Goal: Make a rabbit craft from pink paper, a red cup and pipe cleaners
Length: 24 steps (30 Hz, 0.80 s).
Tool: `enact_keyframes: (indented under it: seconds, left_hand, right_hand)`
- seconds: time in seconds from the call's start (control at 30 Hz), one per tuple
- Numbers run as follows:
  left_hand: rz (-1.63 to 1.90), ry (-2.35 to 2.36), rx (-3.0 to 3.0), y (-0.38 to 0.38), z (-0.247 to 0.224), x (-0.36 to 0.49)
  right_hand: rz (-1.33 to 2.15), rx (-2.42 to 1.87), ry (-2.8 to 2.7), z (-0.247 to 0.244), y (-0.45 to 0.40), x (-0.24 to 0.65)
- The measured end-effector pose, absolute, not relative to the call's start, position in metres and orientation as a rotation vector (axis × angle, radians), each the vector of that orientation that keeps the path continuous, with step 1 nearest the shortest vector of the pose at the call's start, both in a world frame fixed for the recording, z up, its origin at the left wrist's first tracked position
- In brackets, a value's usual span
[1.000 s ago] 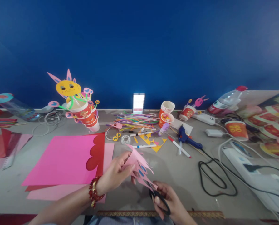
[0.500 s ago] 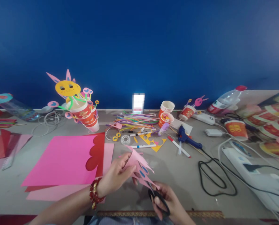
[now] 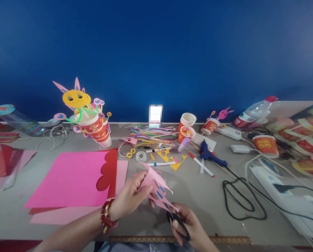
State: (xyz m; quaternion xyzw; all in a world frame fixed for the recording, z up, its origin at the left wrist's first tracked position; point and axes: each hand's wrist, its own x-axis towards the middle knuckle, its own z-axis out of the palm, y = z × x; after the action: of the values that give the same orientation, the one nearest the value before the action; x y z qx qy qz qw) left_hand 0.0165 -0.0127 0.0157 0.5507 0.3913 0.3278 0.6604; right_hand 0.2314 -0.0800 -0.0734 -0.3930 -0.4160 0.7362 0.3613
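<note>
Left hand (image 3: 131,194) pinching pink paper (image 3: 154,180) — likely light, floppy, easily torn; best held by broad end. Right hand (image 3: 192,223) gripping scissors (image 3: 184,227).

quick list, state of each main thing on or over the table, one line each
pink paper: partly cut, held in left hand
scissors: in right hand, blades at the paper, opening unclear
big pink sheet: flat
yellow paper: cut, with holes
scrap cup: holding scraps
cup stack: nested
glue gun: lying down
bottle: red cap on
black plug: in power strip
</note>
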Motion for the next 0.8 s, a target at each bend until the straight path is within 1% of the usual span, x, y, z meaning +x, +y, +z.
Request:
enact_keyframes:
  seconds: [0.8]
  left_hand:
    - [0.733, 0.821, 1.191, -0.0095, 0.0127, 0.0159]
  right_hand:
    - [1.908, -1.061, -1.079, -0.071, -0.0786, 0.2313]
